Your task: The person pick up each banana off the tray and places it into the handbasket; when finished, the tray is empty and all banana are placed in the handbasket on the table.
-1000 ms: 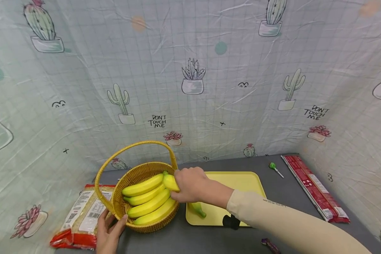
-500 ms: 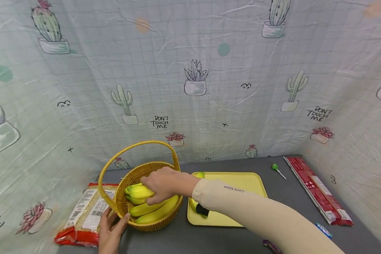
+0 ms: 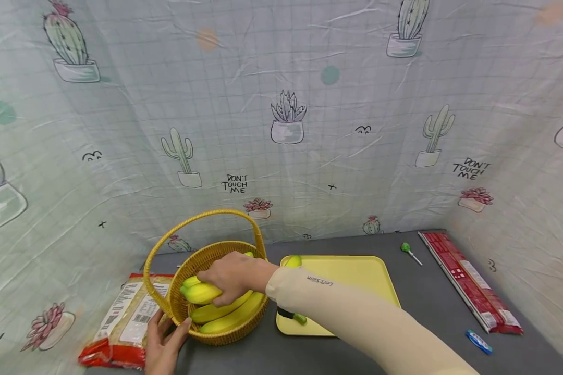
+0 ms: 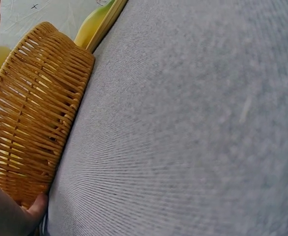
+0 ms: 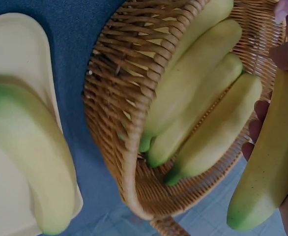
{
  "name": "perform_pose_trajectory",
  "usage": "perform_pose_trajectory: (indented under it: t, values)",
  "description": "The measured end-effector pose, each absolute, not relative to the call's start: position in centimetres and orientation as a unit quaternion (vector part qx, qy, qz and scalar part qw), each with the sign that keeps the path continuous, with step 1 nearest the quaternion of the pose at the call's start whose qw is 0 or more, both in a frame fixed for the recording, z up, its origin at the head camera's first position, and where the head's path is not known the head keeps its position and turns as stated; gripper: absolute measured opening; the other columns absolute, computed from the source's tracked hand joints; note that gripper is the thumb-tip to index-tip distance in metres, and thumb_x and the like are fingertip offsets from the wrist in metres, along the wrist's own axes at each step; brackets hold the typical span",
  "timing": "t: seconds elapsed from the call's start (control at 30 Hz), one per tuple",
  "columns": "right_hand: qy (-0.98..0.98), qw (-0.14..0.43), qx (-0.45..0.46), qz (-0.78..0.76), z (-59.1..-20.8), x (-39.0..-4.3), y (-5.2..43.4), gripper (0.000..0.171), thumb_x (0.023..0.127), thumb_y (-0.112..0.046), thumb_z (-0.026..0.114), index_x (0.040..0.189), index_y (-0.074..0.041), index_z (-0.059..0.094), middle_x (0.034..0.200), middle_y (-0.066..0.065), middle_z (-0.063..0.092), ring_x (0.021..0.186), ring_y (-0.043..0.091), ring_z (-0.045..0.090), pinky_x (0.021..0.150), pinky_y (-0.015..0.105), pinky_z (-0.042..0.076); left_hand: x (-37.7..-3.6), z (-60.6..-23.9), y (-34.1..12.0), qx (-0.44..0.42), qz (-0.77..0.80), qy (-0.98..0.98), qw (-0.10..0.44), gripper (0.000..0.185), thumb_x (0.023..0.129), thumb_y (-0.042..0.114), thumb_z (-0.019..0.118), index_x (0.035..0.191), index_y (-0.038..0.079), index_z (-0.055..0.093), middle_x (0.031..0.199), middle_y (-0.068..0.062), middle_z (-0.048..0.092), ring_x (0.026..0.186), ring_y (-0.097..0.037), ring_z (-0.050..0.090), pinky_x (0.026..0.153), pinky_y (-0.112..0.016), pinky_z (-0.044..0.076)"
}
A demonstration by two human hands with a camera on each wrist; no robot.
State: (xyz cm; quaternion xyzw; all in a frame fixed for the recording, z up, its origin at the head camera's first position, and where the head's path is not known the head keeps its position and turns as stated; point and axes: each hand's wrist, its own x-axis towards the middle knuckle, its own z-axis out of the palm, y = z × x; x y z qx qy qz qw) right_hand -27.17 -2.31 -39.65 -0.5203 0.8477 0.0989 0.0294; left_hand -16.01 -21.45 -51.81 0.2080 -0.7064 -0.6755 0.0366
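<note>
My right hand [image 3: 234,276] is over the yellow wicker basket [image 5: 119,88], fingers curled round a banana [image 5: 267,152] with a green tip. Several other bananas [image 5: 208,128] lie side by side inside the basket. In the head view my left hand [image 3: 164,341] grips the basket's near left side, thumb at the rim and fingers along the outer wall. Its thumb [image 4: 37,206] also shows low against the wicker in the left wrist view. Another banana [image 5: 36,152] lies on the pale yellow tray [image 3: 347,271] to the right, partly covered by my forearm in the head view.
A red-ended plastic bag [image 3: 126,323] of pale contents lies left of the basket. To the right are a green lollipop [image 3: 406,248], a long red packet [image 3: 469,281] and a small blue wrapped piece [image 3: 478,341]. The basket's tall handle [image 3: 216,212] arches above it.
My right hand has carried the banana leftward from the basket's right edge to its left part. The left hand stays at the basket. My forearm now uncovers the small blue piece.
</note>
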Motion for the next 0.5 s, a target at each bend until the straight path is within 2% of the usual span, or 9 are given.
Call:
perform_pose_trajectory:
  t: [0.27, 0.37, 0.43, 0.5]
  values:
    - [0.844, 0.016, -0.526, 0.103, -41.1, -27.1, -2.8, 0.042, 0.100, -0.052, 0.067, 0.129, -0.023, 0.058, 0.090, -0.013, 0.057, 0.072, 0.004, 0.053, 0.057, 0.023, 0.041, -15.7, -51.8, -21.5, 0.211, -0.674, -0.707, 0.031, 0.111, 0.100, 0.033, 0.078, 0.169, 0.007, -0.005, 0.164, -0.042, 0.011, 0.143, -0.055, 0.033, 0.108, -0.047, 0.049]
    - [0.843, 0.000, -0.525, 0.121, -41.4, -27.2, -2.6, 0.043, 0.100, -0.054, 0.066, 0.130, -0.023, 0.060, 0.095, -0.012, 0.060, 0.073, 0.004, 0.054, 0.058, 0.023, 0.043, -15.7, -51.7, -21.5, 0.208, -0.677, -0.705, 0.038, 0.109, 0.100, 0.031, 0.077, 0.170, 0.008, -0.004, 0.164, -0.042, 0.013, 0.143, -0.055, 0.034, 0.096, -0.032, 0.057]
    - [0.841, -0.011, -0.524, 0.135, -41.6, -27.3, -2.5, 0.045, 0.100, -0.055, 0.066, 0.132, -0.024, 0.060, 0.100, -0.012, 0.062, 0.077, 0.004, 0.055, 0.060, 0.024, 0.045, -15.7, -51.6, -21.5, 0.204, -0.680, -0.703, 0.042, 0.108, 0.101, 0.030, 0.077, 0.170, 0.008, -0.003, 0.164, -0.041, 0.016, 0.143, -0.054, 0.035, 0.084, -0.020, 0.056]
    - [0.840, -0.017, -0.524, 0.144, -41.8, -27.4, -2.3, 0.047, 0.100, -0.055, 0.066, 0.136, -0.025, 0.060, 0.107, -0.011, 0.063, 0.083, 0.004, 0.057, 0.063, 0.024, 0.048, -15.6, -51.6, -21.5, 0.202, -0.681, -0.702, 0.044, 0.107, 0.101, 0.030, 0.077, 0.170, 0.009, -0.002, 0.163, -0.041, 0.017, 0.143, -0.054, 0.035, 0.079, -0.014, 0.054]
